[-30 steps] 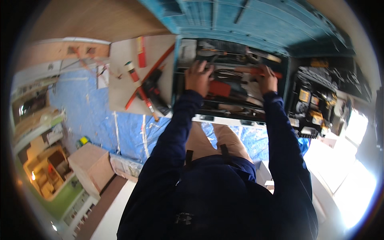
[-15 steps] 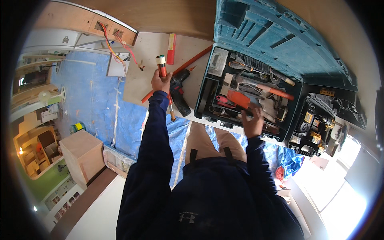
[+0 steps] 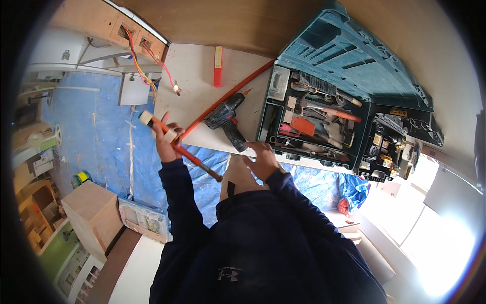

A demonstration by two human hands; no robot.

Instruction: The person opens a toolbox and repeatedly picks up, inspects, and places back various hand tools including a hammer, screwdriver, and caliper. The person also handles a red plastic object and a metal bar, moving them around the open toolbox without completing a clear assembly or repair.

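My left hand (image 3: 167, 142) is closed around a long orange-red tool (image 3: 191, 156), held at a slant over the blue sheeting. The tool has a cream upper end and a metal lower section with a brown tip; its kind is unclear. A small pale block (image 3: 172, 135) shows at my fingers, but its link to the tool cannot be made out. My right hand (image 3: 264, 161) is empty, fingers apart, beside the grip base of a black cordless drill (image 3: 226, 119). Whether it touches the drill is unclear. The drill lies on the pale worktop (image 3: 190, 66).
A long red bar (image 3: 223, 96) crosses the worktop behind the drill, and a short red strip (image 3: 217, 71) lies farther back. An open teal toolbox (image 3: 354, 53) full of hand tools stands right, beside a second black case (image 3: 367, 164). Loose wires (image 3: 140, 71) hang at far left.
My left hand has moved left and nearer me, tilting the tool from nearly upright to slanted. My right hand has left the toolbox and come left toward the drill.
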